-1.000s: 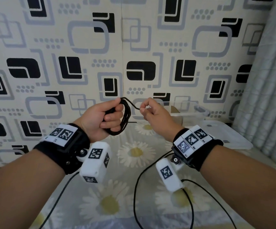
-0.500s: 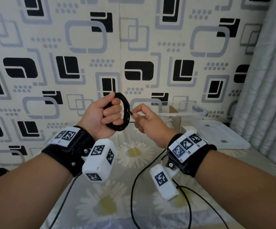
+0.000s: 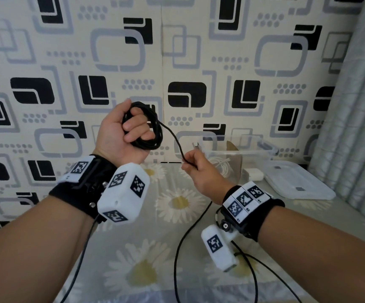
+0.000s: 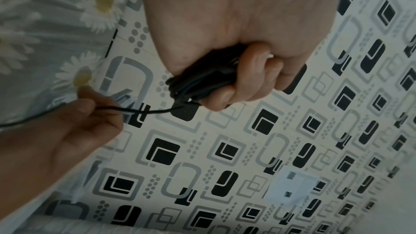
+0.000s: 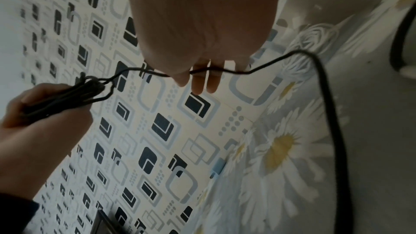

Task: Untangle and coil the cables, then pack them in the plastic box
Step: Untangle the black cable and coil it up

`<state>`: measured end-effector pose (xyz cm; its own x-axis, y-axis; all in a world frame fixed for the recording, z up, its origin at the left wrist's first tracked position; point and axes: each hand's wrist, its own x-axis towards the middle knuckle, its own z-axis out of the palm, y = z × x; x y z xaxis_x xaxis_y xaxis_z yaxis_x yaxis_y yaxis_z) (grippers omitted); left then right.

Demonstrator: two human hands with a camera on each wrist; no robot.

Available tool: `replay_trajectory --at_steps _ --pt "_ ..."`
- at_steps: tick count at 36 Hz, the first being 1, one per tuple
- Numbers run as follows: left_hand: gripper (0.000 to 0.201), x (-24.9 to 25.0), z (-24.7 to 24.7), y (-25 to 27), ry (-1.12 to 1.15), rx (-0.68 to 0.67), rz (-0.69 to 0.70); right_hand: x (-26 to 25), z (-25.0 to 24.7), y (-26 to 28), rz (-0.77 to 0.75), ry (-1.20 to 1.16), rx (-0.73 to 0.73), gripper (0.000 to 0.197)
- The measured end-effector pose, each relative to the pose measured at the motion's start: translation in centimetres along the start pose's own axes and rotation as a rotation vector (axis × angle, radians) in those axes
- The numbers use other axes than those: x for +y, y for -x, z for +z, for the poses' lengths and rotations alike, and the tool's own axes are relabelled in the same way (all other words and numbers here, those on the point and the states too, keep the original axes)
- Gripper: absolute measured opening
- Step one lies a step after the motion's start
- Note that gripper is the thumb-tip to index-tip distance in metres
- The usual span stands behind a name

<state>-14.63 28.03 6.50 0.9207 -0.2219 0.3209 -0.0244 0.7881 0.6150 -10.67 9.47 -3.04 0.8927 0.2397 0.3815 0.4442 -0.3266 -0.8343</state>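
Observation:
My left hand (image 3: 137, 127) is raised in front of the wall and grips a black cable coil (image 3: 155, 136) of several loops. One free strand (image 3: 172, 136) runs down from the coil to my right hand (image 3: 188, 162), which pinches it lower and to the right. In the left wrist view the left hand's fingers (image 4: 247, 77) curl round the coil (image 4: 193, 84). The right wrist view has the strand (image 5: 236, 72) passing between my right fingers (image 5: 198, 81). The clear plastic box (image 3: 264, 147) stands behind the right hand, with a coiled white cable (image 3: 220, 166) inside.
The box's lid (image 3: 297, 182) lies flat at the right, near a grey curtain (image 3: 356, 117). A white charger block (image 3: 253, 173) sits beside the box. Black wrist-camera leads (image 3: 177, 259) trail over the daisy-print cloth (image 3: 177, 204). The patterned wall is close behind.
My left hand has lifted and turned with the coil. My right hand has moved down and right, away from the coil, drawing out a free strand.

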Motion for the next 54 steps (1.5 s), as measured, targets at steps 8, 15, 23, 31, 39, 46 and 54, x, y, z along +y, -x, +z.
replay_trajectory --at_steps 8,15,23,31,39,46,54 --pt "0.030 0.9 0.0 -0.5 0.029 0.097 0.103 0.2 0.0 0.8 -0.165 0.214 -0.100 0.028" --pt "0.027 0.0 -1.4 -0.7 -0.090 0.137 0.133 -0.5 0.8 0.9 -0.369 0.548 -0.199 0.025" --pt "0.027 -1.0 -3.2 -0.9 -0.392 0.193 0.143 -2.0 0.9 1.0 -0.614 0.568 -0.111 0.024" --pt "0.022 -2.0 -4.0 -0.7 -0.680 0.238 0.148 -3.5 0.8 1.6 -0.675 0.589 -0.116 0.021" --pt "0.019 -3.3 -3.0 0.6 -1.133 0.139 0.202 -5.2 0.9 2.0 -0.689 0.479 -0.086 0.016" --pt "0.020 -3.6 -2.5 0.9 -1.355 0.087 0.192 -4.8 1.1 1.7 -0.730 0.496 -0.031 0.025" --pt "0.026 -3.9 -2.6 0.9 -1.463 0.012 0.095 -4.6 1.0 1.4 -0.751 0.473 0.107 0.020"
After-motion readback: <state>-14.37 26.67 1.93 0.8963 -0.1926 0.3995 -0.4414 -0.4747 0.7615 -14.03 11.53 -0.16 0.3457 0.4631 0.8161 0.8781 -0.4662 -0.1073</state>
